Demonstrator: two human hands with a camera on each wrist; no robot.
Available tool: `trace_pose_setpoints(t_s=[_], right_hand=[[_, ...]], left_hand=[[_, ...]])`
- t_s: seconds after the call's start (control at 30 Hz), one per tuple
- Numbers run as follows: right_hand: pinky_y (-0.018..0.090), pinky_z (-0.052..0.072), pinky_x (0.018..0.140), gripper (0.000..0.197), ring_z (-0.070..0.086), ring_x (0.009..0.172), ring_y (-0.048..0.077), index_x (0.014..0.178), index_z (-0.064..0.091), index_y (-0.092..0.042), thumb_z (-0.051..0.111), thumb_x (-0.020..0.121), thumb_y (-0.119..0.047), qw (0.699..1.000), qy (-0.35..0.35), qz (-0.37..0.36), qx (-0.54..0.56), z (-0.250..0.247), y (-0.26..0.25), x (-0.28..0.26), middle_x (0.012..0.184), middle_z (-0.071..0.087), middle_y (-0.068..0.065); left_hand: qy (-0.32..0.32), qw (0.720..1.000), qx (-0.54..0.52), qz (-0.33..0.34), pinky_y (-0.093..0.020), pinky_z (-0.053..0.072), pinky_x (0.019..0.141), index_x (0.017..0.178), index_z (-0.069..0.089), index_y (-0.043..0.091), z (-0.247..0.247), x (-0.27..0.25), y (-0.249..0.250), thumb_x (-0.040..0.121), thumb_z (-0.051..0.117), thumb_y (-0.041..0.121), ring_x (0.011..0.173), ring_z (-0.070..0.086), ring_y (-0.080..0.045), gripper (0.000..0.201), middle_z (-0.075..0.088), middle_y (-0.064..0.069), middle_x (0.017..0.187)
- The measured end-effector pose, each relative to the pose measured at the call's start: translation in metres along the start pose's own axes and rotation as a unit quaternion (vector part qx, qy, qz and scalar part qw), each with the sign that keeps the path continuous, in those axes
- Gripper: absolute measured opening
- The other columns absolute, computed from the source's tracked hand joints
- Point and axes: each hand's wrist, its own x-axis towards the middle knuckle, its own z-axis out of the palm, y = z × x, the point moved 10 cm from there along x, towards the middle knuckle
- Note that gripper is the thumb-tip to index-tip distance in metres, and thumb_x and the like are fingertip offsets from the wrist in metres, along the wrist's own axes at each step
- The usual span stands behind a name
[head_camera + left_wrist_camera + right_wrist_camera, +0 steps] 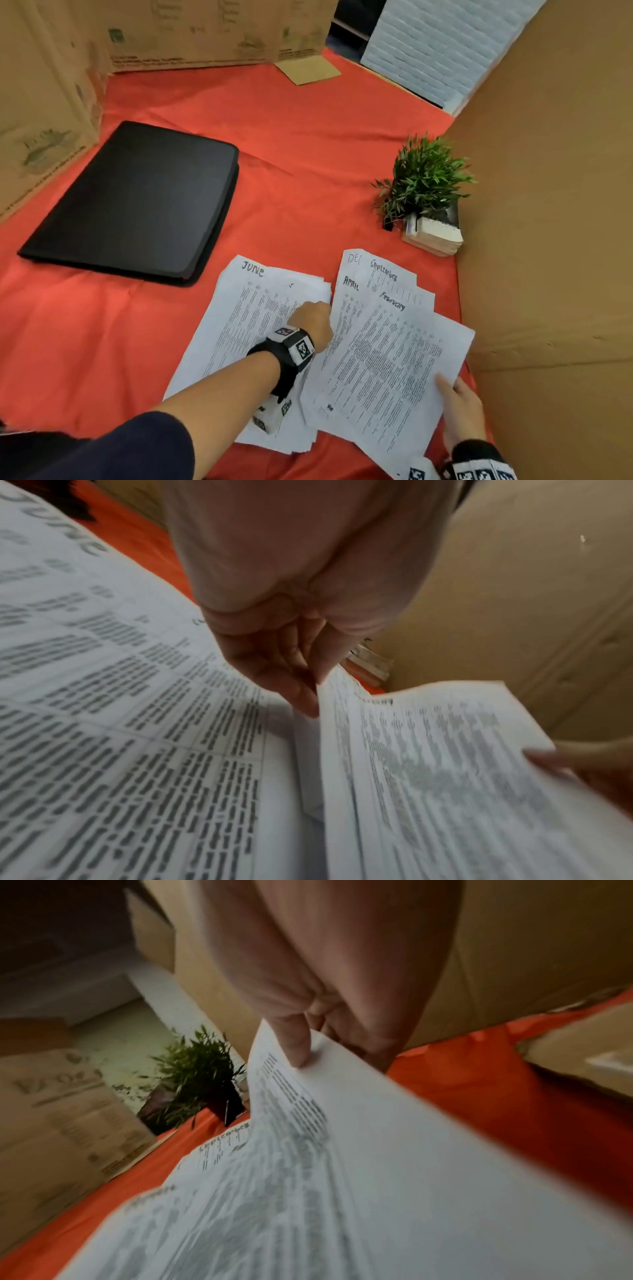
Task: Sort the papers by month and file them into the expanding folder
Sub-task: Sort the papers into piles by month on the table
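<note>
A closed black expanding folder [137,202] lies flat at the left on the red cloth [291,154]. A pile of printed papers topped by a sheet marked June [239,325] lies near me. Beside it is a fanned stack [387,353] showing Dec, April, September and February headings. My left hand [313,318] hangs over the June pile, and its fingertips [304,693] pinch the left edge of the fanned stack [428,764]. My right hand [452,394] pinches that stack's near right corner, thumb [298,1047] on top of the paper [342,1177].
A small green plant [424,181] stands on a short pile of books [433,233] just behind the papers. Cardboard walls close in the right [548,205], left [41,102] and back [205,31]. A white foam panel [438,44] leans at the far right.
</note>
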Motion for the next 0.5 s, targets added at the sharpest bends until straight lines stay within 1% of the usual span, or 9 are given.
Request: trace_pose_setpoints(t_s=[0.07,0.13,0.23,0.27,0.33,0.37,0.43,0.47,0.5], right_hand=[[0.05,0.048,0.094,0.018,0.064,0.095,0.031,0.111,0.062,-0.007,0.05,0.098,-0.007,1.0,-0.014,0.006,0.013,0.001,0.0,-0.002,0.101,0.068,0.011],[0.047,0.048,0.094,0.02,0.064,0.097,0.03,0.115,0.061,-0.007,0.049,0.099,-0.008,1.0,-0.021,0.021,0.007,0.004,0.006,0.0,0.104,0.067,0.01],[0.044,0.048,0.091,0.018,0.063,0.098,0.03,0.114,0.061,-0.005,0.052,0.097,-0.006,0.997,-0.049,0.06,-0.026,0.019,0.021,0.005,0.107,0.067,0.013],[0.045,0.049,0.091,0.017,0.064,0.097,0.031,0.11,0.062,-0.005,0.055,0.095,-0.005,0.996,-0.054,0.066,-0.04,0.023,0.025,0.008,0.108,0.067,0.015],[0.048,0.051,0.09,0.018,0.065,0.095,0.033,0.106,0.063,-0.004,0.063,0.088,-0.001,0.993,-0.05,0.071,-0.078,0.027,0.031,0.014,0.108,0.068,0.018],[0.047,0.053,0.085,0.024,0.065,0.094,0.035,0.108,0.061,0.0,0.067,0.085,0.002,0.992,-0.042,0.082,-0.088,0.028,0.034,0.015,0.107,0.067,0.021],[0.039,0.053,0.067,0.04,0.064,0.091,0.037,0.115,0.054,0.002,0.072,0.079,0.004,0.99,-0.025,0.101,-0.091,0.03,0.039,0.018,0.109,0.064,0.026],[0.035,0.05,0.062,0.043,0.063,0.09,0.037,0.115,0.052,0.0,0.073,0.078,0.004,0.99,-0.021,0.107,-0.089,0.032,0.04,0.018,0.112,0.062,0.027],[0.033,0.048,0.061,0.042,0.062,0.087,0.034,0.113,0.05,-0.003,0.072,0.078,0.005,0.99,-0.021,0.106,-0.091,0.036,0.037,0.017,0.112,0.062,0.026]], left_hand=[[-0.03,0.999,0.035,0.015,-0.033,0.043,0.064,0.094,0.059,0.0,0.011,0.001,0.01,0.09,0.044,0.0,0.091,0.064,-0.034,0.016,0.064,-0.018,0.097],[-0.063,0.996,0.057,0.03,-0.035,0.047,0.069,0.1,0.059,-0.004,0.023,0.0,0.017,0.089,0.045,-0.002,0.094,0.064,-0.035,0.018,0.064,-0.019,0.101],[-0.074,0.995,0.041,0.046,-0.034,0.049,0.068,0.096,0.062,0.003,0.028,-0.001,0.015,0.089,0.049,-0.001,0.093,0.065,-0.033,0.016,0.065,-0.015,0.097],[-0.074,0.996,0.025,0.05,-0.032,0.048,0.068,0.099,0.065,0.005,0.027,-0.003,0.012,0.09,0.051,0.004,0.092,0.065,-0.031,0.017,0.067,-0.012,0.099],[-0.062,0.997,-0.002,0.051,-0.029,0.05,0.074,0.103,0.07,0.013,0.017,-0.009,0.003,0.093,0.056,0.019,0.092,0.065,-0.025,0.019,0.07,-0.006,0.104],[-0.04,0.998,-0.008,0.046,-0.029,0.052,0.077,0.102,0.071,0.017,0.005,-0.012,-0.005,0.093,0.059,0.026,0.092,0.065,-0.023,0.019,0.07,-0.003,0.104],[0.04,0.999,0.003,0.023,-0.032,0.051,0.081,0.103,0.069,0.02,-0.03,-0.02,-0.03,0.092,0.06,0.031,0.096,0.062,-0.022,0.018,0.067,-0.001,0.107],[0.095,0.995,0.014,0.001,-0.034,0.05,0.084,0.107,0.066,0.019,-0.052,-0.026,-0.047,0.091,0.061,0.03,0.101,0.06,-0.023,0.02,0.064,-0.002,0.11],[0.153,0.987,0.031,-0.031,-0.037,0.048,0.087,0.111,0.062,0.018,-0.074,-0.034,-0.068,0.09,0.062,0.029,0.106,0.056,-0.025,0.024,0.059,-0.004,0.113]])
